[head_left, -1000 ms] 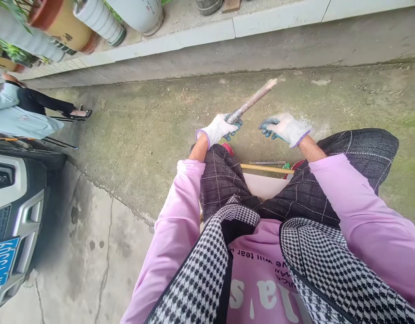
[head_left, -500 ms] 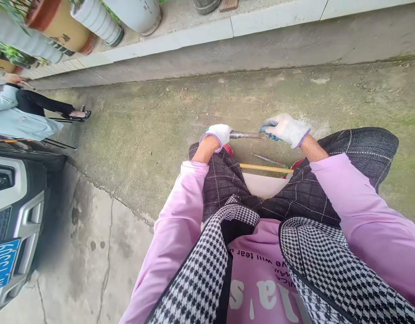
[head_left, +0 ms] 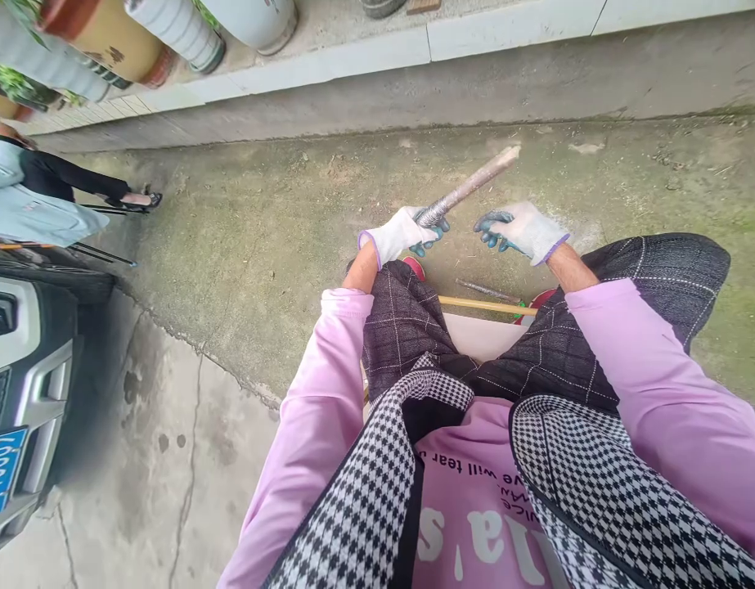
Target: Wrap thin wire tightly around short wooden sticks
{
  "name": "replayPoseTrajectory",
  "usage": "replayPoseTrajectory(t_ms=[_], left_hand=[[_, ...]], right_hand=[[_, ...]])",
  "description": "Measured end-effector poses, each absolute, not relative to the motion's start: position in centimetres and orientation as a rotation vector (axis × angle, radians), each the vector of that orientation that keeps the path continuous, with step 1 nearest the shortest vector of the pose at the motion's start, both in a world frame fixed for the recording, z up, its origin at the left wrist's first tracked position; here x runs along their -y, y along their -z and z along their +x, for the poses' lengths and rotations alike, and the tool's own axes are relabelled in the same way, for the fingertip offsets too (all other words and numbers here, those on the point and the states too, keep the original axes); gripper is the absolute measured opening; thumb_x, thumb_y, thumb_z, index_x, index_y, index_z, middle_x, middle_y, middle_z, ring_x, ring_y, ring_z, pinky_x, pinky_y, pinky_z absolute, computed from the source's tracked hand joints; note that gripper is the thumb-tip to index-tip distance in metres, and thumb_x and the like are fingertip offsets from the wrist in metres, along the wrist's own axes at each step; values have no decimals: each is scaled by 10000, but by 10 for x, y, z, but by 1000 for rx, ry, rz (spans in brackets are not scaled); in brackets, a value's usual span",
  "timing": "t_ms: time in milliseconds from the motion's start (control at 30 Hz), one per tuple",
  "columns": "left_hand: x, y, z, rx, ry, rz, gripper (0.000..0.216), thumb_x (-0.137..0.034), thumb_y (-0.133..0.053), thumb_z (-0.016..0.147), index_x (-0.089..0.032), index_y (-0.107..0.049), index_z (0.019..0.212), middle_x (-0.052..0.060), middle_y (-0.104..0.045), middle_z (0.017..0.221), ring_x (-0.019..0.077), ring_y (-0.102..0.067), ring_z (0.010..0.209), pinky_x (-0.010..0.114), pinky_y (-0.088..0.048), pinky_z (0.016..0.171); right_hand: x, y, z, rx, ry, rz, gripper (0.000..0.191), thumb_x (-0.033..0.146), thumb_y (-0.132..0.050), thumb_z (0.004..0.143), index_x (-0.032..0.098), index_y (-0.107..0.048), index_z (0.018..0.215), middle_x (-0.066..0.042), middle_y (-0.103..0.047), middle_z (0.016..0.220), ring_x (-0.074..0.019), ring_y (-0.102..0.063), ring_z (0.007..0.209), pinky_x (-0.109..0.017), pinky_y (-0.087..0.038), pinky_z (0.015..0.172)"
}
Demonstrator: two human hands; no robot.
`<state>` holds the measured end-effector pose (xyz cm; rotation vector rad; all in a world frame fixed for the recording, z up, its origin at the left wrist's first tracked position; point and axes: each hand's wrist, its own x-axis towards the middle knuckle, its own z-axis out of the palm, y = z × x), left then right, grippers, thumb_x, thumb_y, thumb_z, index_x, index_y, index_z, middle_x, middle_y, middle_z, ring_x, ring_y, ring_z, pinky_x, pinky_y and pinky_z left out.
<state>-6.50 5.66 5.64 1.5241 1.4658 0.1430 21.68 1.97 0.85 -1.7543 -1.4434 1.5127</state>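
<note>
My left hand, in a white work glove with dark blue-grey fingers, is closed around the lower end of a wooden stick. Something shiny and silvery, possibly wire or foil, is wound around the stick near that hand. The bare end slants up and away to the right. My right hand, gloved alike, hovers apart from the stick with its fingers curled together; whatever may be in them is hidden. Below the hands, a thin grey rod with green at one end lies on the ground by my red shoe.
A yellow bar and a pale seat surface show between my knees. Beyond the concrete ground runs a low ledge with potted plants. At left are a parked car and a person in a light blue top.
The stick has swung from level to slanting up and away, its free end leaving the right hand. My left hand has turned, showing its fingers. The right hand stays nearly in place.
</note>
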Motion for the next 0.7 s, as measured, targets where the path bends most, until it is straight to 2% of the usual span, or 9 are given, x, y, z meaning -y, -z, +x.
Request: replayPoseTrajectory(t_ms=[100,200,367,433,500,600,700], left_hand=[[-60,-63,-59,-1553,-259,1420,291,-157,-888,908,-181,-885,1198,-36,-725,818,125,-682,714,295,-726,846],[-59,-69,-56,-1644,-315,1365,293,-114,-886,910,-191,-857,1191,-36,-739,862,115,-674,725,324,-753,901],[-61,-65,-59,-1699,-239,1427,318,-98,-808,997,-195,-868,1295,4,-799,946,139,-732,790,328,-756,910],[-62,-62,-62,-1753,-108,1570,330,-131,-802,1040,-199,-883,1352,54,-866,1045,189,-819,900,342,-751,951],[-62,-58,-65,-1814,124,1803,343,-164,-799,1068,-204,-908,1391,119,-924,1191,272,-900,1106,378,-737,1072],[-57,-53,-63,-1725,597,2108,406,-151,-735,1083,-180,-937,1433,217,-932,1402,390,-897,1416,448,-677,1265],[-49,-50,-57,-1467,860,2174,440,-131,-745,1044,-152,-950,1432,249,-920,1462,435,-881,1485,474,-660,1298]], right_hand=[[-19,-7,214,1451,-1490,-1744,77,195,-893,1114,173,-964,1093,-101,-937,963,-205,-859,813,-262,-692,711],[-21,-3,214,1491,-1495,-1715,149,272,-911,1121,147,-964,1180,-120,-937,974,-207,-859,812,-245,-674,662],[-17,-4,207,1650,-1510,-1741,147,229,-839,1127,190,-975,1168,-87,-964,1023,-195,-851,807,-228,-619,645],[-12,-6,203,1736,-1533,-1746,143,239,-835,1131,220,-976,1141,-71,-968,1035,-200,-856,824,-235,-611,661],[-7,-8,199,1819,-1550,-1738,147,255,-835,1130,244,-979,1110,-57,-963,1019,-209,-861,838,-248,-612,683],[-3,-8,198,1952,-1497,-1731,199,238,-802,1116,270,-996,1083,-33,-934,936,-219,-847,824,-267,-610,701],[-6,-6,204,2061,-1402,-1737,256,204,-778,1098,257,-1022,1152,-42,-929,932,-221,-797,770,-290,-599,698]])
